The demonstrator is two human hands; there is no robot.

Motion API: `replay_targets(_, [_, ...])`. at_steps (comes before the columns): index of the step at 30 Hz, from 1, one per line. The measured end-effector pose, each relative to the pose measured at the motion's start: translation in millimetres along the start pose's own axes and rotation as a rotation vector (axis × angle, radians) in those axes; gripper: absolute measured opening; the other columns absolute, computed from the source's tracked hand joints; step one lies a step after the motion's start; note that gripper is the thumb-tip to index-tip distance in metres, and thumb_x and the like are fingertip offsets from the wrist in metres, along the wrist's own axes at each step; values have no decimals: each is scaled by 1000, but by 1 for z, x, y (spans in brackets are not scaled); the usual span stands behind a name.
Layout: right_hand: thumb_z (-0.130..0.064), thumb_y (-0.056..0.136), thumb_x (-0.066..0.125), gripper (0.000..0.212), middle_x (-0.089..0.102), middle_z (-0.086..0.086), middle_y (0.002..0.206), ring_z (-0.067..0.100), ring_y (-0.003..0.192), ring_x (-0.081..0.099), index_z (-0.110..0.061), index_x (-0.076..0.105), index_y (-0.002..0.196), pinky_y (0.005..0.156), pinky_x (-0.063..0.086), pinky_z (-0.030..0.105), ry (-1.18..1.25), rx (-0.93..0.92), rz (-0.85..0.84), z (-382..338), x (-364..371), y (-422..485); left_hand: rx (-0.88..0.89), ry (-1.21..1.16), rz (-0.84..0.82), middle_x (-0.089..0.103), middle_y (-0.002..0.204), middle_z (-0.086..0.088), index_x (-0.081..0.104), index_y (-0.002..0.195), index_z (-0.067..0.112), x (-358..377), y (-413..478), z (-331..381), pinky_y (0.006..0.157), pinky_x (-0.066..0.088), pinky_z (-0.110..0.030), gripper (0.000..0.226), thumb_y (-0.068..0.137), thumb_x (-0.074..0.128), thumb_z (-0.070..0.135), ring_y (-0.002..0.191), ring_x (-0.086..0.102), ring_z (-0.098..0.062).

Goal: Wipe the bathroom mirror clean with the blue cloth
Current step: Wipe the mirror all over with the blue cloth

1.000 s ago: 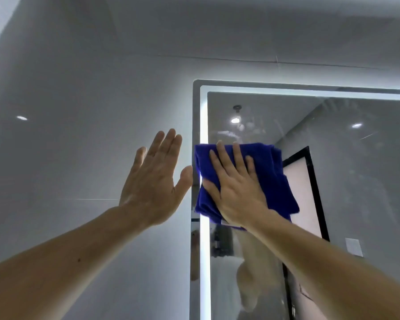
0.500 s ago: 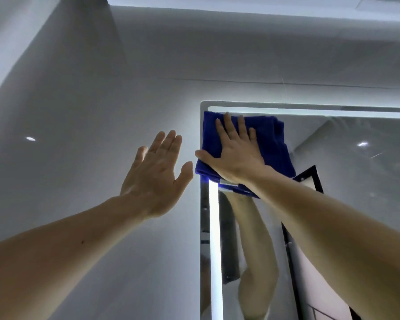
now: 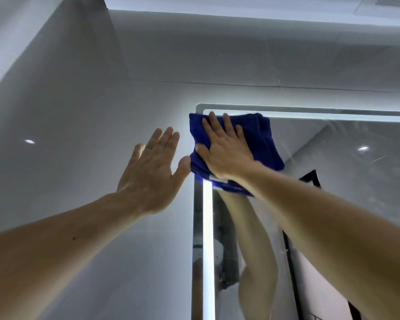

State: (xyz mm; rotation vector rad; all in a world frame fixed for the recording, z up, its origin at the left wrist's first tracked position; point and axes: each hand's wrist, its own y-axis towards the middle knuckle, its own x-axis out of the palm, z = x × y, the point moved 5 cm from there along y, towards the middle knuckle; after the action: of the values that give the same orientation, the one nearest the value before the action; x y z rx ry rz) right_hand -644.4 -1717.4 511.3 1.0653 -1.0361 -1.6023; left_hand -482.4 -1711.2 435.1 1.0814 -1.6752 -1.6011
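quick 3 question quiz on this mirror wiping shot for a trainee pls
1. True or false: the right hand presses the cloth flat on the upper left corner of the mirror.
2. Which hand holds nothing? A) left hand B) right hand
3. Fill in: the empty hand is raised, fingers straight, in front of the ____.
Key: 1 true; 2 A; 3 wall.

Wall-mounted mirror (image 3: 356,158); blue cloth (image 3: 263,144) flat against its top-left corner.
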Motion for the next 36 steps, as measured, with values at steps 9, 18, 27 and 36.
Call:
replay_targets(9, [-48, 102, 14, 65, -12, 3, 164, 31, 149, -15, -19, -5, 157, 118, -5, 51, 99, 261, -9, 40, -22, 62, -4, -71, -17, -8, 164, 11, -2, 156, 28, -2, 23, 25, 118, -8, -35, 79, 85, -3, 61, 148, -13, -6])
replay_targets(18, [-61, 93, 10, 73, -16, -4, 163, 22, 149, -19, -27, -6, 156, 114, -16, 42, 48, -29, 30, 2, 1, -14, -18, -53, 27, -5, 164, 10, 0, 156, 27, -11, 18, 17, 118, -6, -33, 77, 88, -4, 62, 149, -10, -6])
replay_targets(27, [-55, 100, 12, 65, -23, -7, 160, 21, 148, -19, -29, -12, 154, 115, -16, 39, 11, 58, 24, 28, -3, -31, -5, 3, -27, -10, 163, 11, -3, 156, 29, -20, 6, 8, 115, -12, -32, 78, 85, -3, 62, 148, -14, -5])
replay_targets(36, [-62, 97, 18, 70, -17, -3, 163, 26, 149, -19, -33, -8, 155, 117, -9, 51, 123, 186, -95, 58, -23, 70, 3, 27, -46, -9, 163, 9, -3, 156, 27, -23, 18, 2, 117, -9, -35, 78, 89, -7, 66, 149, -13, -8])
